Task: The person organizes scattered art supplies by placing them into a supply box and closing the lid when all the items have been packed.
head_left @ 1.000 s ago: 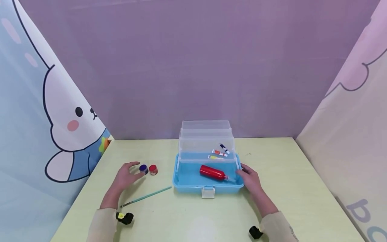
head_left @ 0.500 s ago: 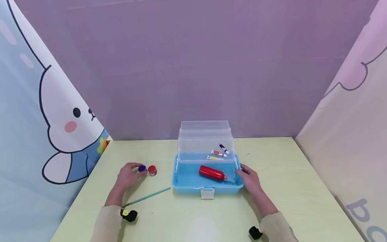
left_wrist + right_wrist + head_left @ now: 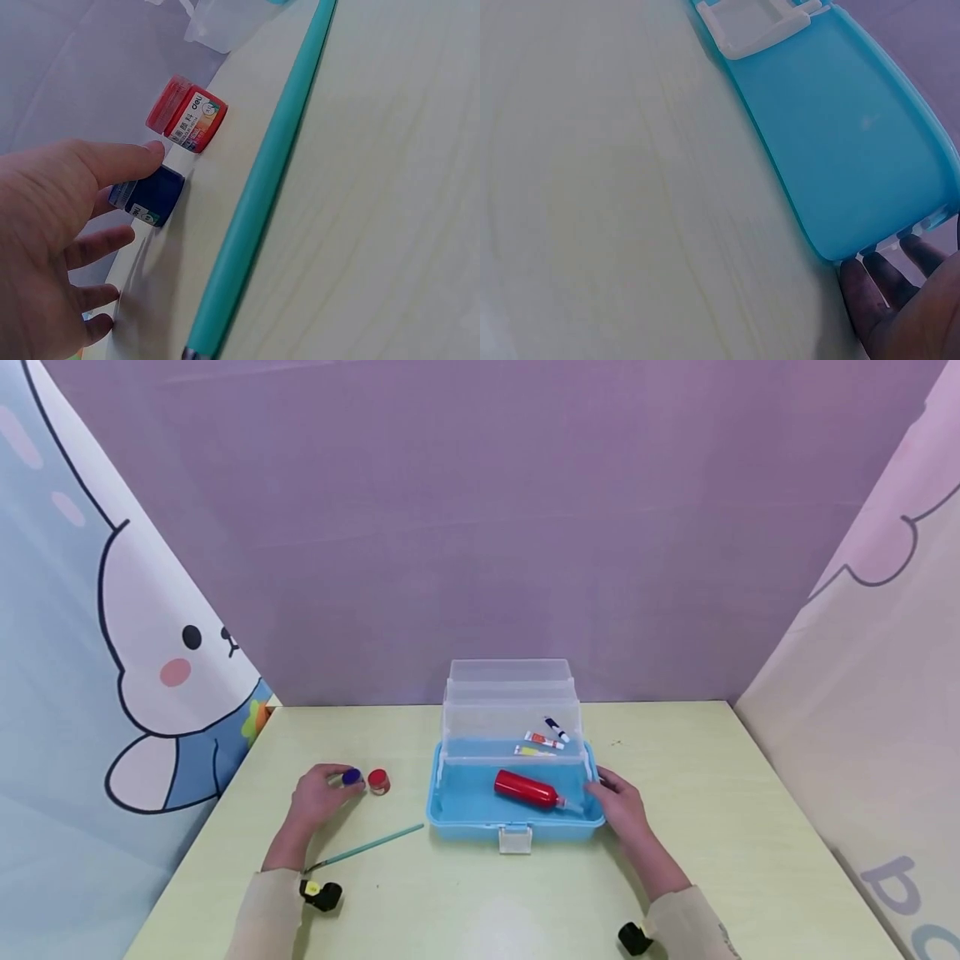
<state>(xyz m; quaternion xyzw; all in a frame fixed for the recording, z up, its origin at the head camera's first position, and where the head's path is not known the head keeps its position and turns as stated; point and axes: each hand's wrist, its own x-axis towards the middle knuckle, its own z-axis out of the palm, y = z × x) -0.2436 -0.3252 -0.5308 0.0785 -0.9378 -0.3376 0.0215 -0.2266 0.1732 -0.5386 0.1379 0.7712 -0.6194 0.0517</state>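
Note:
My left hand (image 3: 317, 795) pinches a small blue paint jar (image 3: 156, 196) between thumb and index finger, the other fingers spread behind it. Right beside that jar stands a red paint jar (image 3: 378, 782). A teal paintbrush (image 3: 367, 846) lies on the table near the left wrist. To the right is a light blue storage box (image 3: 472, 831) with its clear lid raised. My right hand (image 3: 621, 802) grips the box's right end; in the right wrist view its fingertips press under the rim. Inside lies a red bottle (image 3: 527, 789) with a clear nozzle.
Several small paint tubes (image 3: 543, 741) show at the raised clear lid (image 3: 480, 718). A white latch (image 3: 515, 840) hangs at the box front. Behind the table (image 3: 480, 902) rises a purple cloth backdrop (image 3: 480, 527), with printed cloths at both sides.
My left hand has moved slightly right and its thumb and index finger have come together on the blue paint jar, which has shifted a little left. The right hand stays at the box.

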